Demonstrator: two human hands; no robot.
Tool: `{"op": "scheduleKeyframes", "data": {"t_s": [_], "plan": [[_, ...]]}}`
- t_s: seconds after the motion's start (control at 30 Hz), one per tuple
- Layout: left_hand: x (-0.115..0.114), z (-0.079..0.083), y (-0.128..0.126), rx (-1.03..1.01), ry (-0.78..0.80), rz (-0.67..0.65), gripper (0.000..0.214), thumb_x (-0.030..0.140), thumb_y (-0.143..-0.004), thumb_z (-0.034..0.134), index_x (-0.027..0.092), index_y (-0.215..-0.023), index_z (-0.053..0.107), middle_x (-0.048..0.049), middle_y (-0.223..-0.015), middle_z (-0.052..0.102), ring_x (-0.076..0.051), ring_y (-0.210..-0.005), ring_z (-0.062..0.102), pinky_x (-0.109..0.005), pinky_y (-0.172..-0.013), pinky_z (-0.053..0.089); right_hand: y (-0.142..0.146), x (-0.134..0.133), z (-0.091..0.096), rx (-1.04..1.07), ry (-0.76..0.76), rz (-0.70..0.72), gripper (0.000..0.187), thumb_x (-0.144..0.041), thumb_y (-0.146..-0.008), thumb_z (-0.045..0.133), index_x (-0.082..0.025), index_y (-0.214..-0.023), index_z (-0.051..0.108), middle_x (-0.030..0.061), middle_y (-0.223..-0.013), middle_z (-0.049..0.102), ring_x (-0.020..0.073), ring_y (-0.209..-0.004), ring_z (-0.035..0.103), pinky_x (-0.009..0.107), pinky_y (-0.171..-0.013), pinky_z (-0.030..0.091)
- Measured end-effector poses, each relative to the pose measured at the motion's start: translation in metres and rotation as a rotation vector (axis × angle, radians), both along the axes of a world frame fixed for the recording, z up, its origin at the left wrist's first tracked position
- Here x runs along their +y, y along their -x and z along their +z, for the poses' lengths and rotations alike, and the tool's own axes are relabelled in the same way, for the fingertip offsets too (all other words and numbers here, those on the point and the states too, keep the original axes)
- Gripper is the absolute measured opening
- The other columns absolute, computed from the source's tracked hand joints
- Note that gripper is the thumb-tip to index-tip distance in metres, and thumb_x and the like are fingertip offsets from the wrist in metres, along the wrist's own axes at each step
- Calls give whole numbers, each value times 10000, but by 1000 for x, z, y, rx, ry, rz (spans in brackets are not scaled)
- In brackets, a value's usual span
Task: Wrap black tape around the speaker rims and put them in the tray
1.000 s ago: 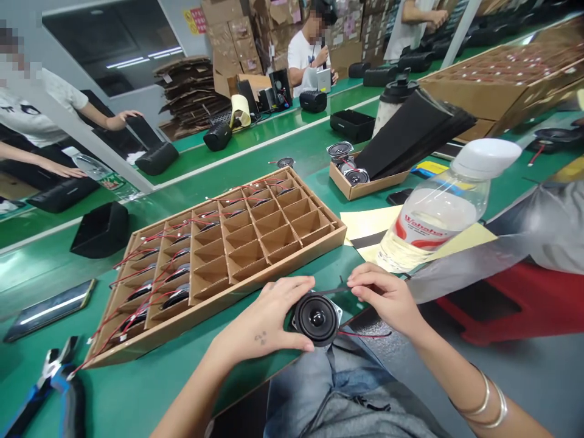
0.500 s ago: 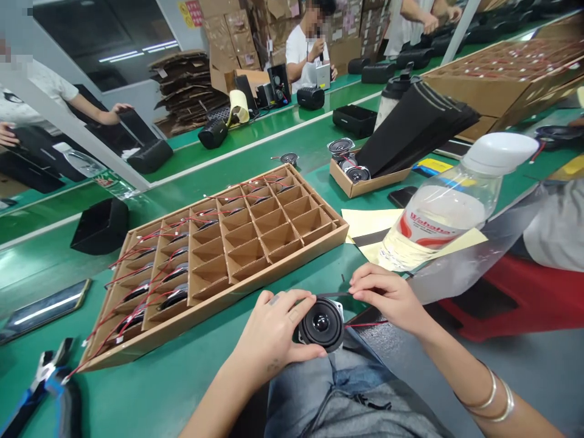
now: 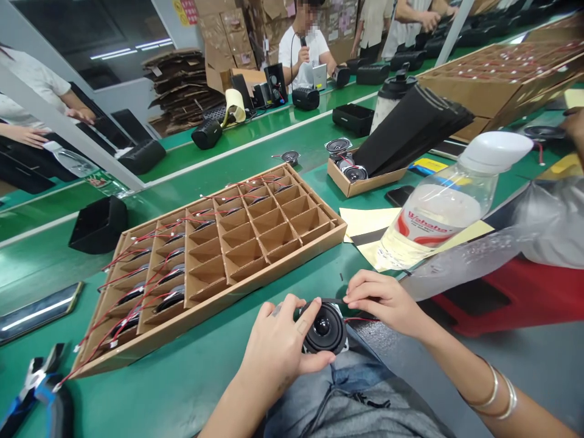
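Observation:
My left hand [image 3: 283,340] grips a small round black speaker [image 3: 325,328] by its left side, thumb below and fingers at the upper edge. The speaker's cone faces up, above my lap. My right hand [image 3: 378,299] pinches one end of a thin dark strip [image 3: 336,300] that runs along the speaker's upper edge towards my left fingertips. A red wire leaves the speaker on the right, under my right hand. Just beyond my hands lies a divided cardboard tray [image 3: 292,260], with wired speakers [image 3: 171,300] in its left and far cells.
Pliers [image 3: 39,383] and a phone [image 3: 39,313] lie at left. A water bottle [image 3: 429,201] stands on yellow sheets [image 3: 365,222] at right. Beyond is a small box [image 3: 365,184] with speakers and black sheets [image 3: 406,131]. Co-workers stand or sit across the green bench.
My left index finger has shifted along the speaker's upper edge. The strip now lies closer against the speaker, and my right hand has come slightly left. The view has shifted a little.

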State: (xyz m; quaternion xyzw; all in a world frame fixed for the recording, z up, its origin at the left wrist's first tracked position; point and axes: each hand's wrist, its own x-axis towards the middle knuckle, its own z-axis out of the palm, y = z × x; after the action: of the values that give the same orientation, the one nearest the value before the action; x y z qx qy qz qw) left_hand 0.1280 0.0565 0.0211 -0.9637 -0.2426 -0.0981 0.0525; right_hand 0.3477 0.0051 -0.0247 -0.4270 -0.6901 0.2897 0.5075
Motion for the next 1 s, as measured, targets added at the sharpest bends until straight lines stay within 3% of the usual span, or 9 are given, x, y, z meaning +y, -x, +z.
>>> {"op": "scheduleKeyframes", "data": {"t_s": [0.2,0.43,0.83,0.9,1.0], "plan": [[-6,-1,0,38,-56,12,713,631,-594,652,204,-1151,531,-74,-862,588,-197,-713,570,-300,-549,389,3,-3,4,-87,-33,16,104,-103,-835,565,-150,-847,657,28,-800,559,95,-740,544,191,-667,435],[-9,-3,1,150,-50,12,656,623,-752,485,245,-1279,392,-85,-880,535,-196,-730,533,-311,-596,365,8,-9,6,-169,-97,-6,121,-131,-864,527,-142,-834,643,37,-786,559,103,-731,530,197,-652,431],[-28,-2,-4,218,-126,107,618,621,-772,447,330,-1306,336,-43,-841,464,-157,-616,458,-305,-624,348,13,-10,10,-286,-153,-21,179,-158,-901,463,-131,-829,624,45,-758,582,114,-699,528,211,-616,425],[-28,-2,-5,243,-126,115,636,624,-765,457,331,-1313,324,-45,-849,463,-154,-612,460,-309,-630,357,15,-13,17,-369,-142,-2,227,-161,-917,419,-127,-808,616,46,-753,580,114,-680,525,208,-588,414],[-28,-1,-6,256,-123,116,672,629,-747,480,331,-1324,308,-50,-859,474,-165,-655,492,-310,-631,374,18,-21,32,-662,-92,0,259,-116,-901,365,-123,-861,621,54,-734,573,142,-636,502,247,-539,390]]}}
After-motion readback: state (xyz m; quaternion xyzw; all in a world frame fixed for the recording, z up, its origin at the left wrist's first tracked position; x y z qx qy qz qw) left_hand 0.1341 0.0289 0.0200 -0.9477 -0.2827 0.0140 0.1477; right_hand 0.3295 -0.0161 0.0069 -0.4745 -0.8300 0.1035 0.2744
